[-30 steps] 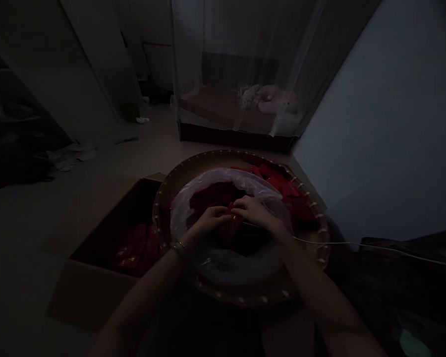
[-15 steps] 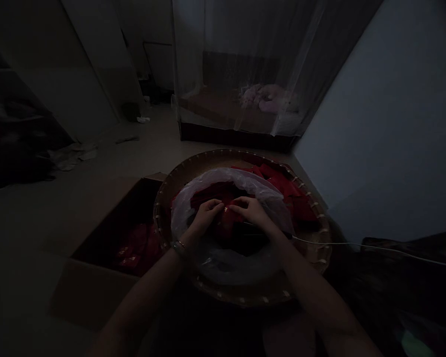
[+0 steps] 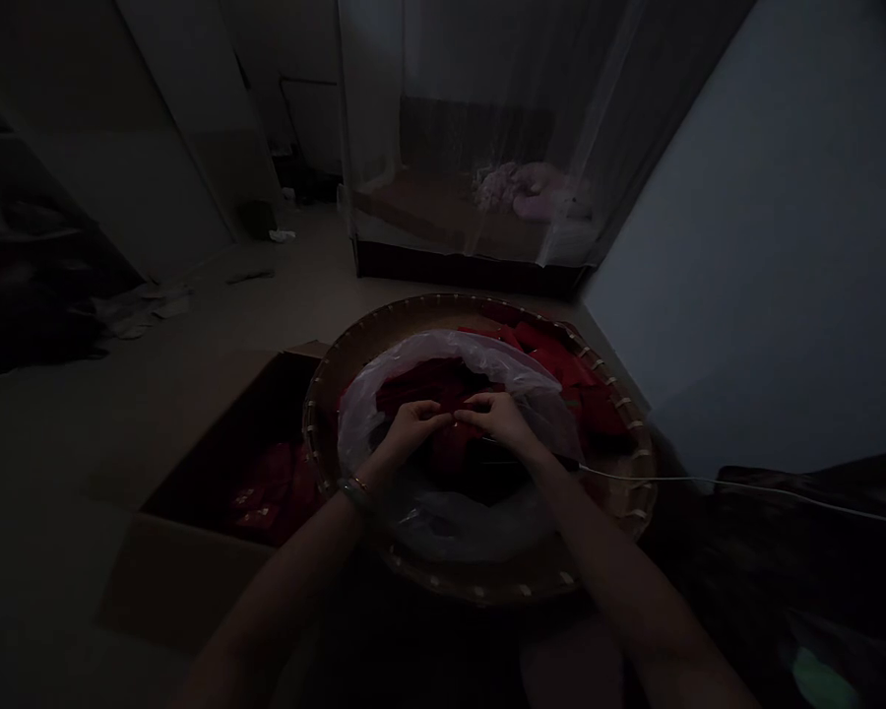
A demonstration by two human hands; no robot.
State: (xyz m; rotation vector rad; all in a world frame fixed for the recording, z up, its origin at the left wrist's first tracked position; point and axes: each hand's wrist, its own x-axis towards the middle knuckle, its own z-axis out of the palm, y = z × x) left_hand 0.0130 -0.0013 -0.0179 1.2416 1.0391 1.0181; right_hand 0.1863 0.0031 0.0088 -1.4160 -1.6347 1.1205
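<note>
The room is very dim. A round woven tray [image 3: 420, 325] lies on the floor in front of me, with a clear plastic bag [image 3: 443, 512] full of red pieces [image 3: 420, 379] on it. My left hand [image 3: 410, 428] and my right hand [image 3: 498, 418] meet over the bag's opening, fingers curled and pinched together on a small red piece [image 3: 454, 443] between them. A bangle sits on my left wrist. More red pieces [image 3: 561, 364] lie loose on the tray's far right side.
An open cardboard box [image 3: 192, 551] with red items inside stands left of the tray. A thin white cable [image 3: 709, 483] runs from the tray to the right. A netted bed [image 3: 479, 207] stands behind, a pale wall on the right, litter on the floor at far left.
Both hands shifted slightly up and closer together over the bag, still working the same small red piece. Nothing else moved.
</note>
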